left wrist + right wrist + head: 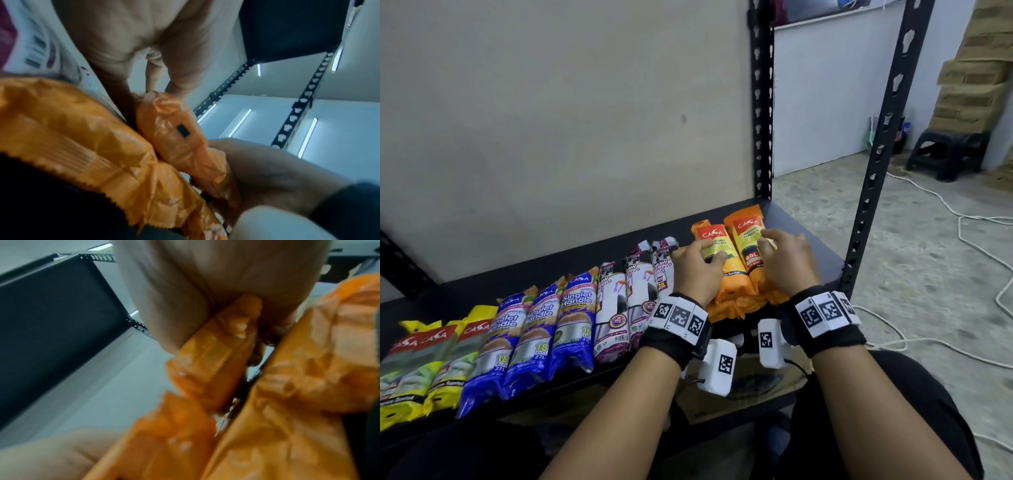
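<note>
the left orange pack (pixel 715 237) and the right orange pack (pixel 747 236) lie side by side at the right end of the shelf (pixel 571 262). the left hand (pixel 697 270) closes its grip round the left one and the right hand (pixel 787 265) round the right one, likely to line them up.

The left hand (pixel 697 270) hides the middle of the left orange pack (pixel 712 234); the right hand (pixel 787 260) hides one side of the right orange pack (pixel 746 229); the left edge cuts the yellow packs (pixel 410 363).
</note>
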